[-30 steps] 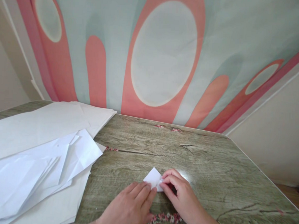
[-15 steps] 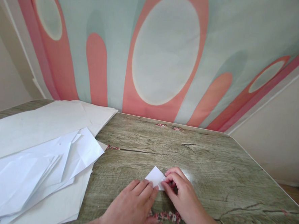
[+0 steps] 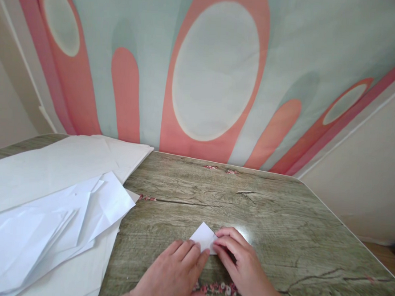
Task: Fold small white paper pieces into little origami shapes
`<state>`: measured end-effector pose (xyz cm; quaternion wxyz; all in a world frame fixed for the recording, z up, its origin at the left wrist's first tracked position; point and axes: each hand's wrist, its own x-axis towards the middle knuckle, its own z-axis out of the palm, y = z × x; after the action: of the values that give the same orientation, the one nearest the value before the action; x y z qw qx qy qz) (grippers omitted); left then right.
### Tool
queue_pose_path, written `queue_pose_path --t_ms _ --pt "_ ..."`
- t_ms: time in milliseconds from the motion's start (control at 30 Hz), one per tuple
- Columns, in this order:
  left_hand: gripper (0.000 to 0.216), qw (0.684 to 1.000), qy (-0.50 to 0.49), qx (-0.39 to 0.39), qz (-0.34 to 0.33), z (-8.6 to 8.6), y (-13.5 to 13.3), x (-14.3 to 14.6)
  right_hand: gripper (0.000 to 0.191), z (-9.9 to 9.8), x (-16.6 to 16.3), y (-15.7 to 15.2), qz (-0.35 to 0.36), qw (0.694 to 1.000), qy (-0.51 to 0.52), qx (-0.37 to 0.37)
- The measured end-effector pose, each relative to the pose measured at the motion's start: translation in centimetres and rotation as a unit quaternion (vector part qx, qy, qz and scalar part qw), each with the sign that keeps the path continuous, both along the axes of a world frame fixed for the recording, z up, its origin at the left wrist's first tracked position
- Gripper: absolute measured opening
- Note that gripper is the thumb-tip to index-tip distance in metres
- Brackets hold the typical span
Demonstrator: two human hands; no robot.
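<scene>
A small folded piece of white paper lies on the wood-patterned tabletop, between my two hands. My left hand rests over its lower left part, fingers stretched out and pressing it against the table. At the paper's right corner, my right hand has thumb and fingertips pinched together on the edge. The lower part of the paper is hidden under my fingers.
Several loose white sheets are heaped on the left, on top of larger off-white sheets. The table has a printed wood and flower pattern. Behind it stands a wall with a coral and grey-green covering.
The fingers of my right hand have closed down further on the paper's right corner. My left hand stays on the paper. The view has shifted slightly.
</scene>
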<state>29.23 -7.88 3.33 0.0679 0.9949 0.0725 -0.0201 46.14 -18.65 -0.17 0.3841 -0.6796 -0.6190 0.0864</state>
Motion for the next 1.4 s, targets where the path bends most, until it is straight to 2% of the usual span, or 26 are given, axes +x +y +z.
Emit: queue_pose_path --t_ms 133,267,967,1400 --pt "0.057 1.0 -0.003 -0.001 0.002 -0.1 -0.1 0.0 0.027 -0.4 -0.1 -1.4 0.042 0.994 -0.095 0.011" --pt "0.057 1.0 0.001 0.0 0.005 -0.1 -0.2 0.1 0.032 -0.2 -0.3 -2.1 0.052 0.989 -0.135 0.013" --pt "0.053 1.0 -0.017 -0.008 0.005 -0.2 -0.1 -0.1 0.031 -0.8 0.8 -1.7 0.043 0.994 -0.102 -0.012" --pt "0.051 1.0 -0.026 0.004 0.006 -0.3 -0.3 -0.1 0.031 -1.3 0.9 -1.7 0.048 0.991 -0.122 -0.002"
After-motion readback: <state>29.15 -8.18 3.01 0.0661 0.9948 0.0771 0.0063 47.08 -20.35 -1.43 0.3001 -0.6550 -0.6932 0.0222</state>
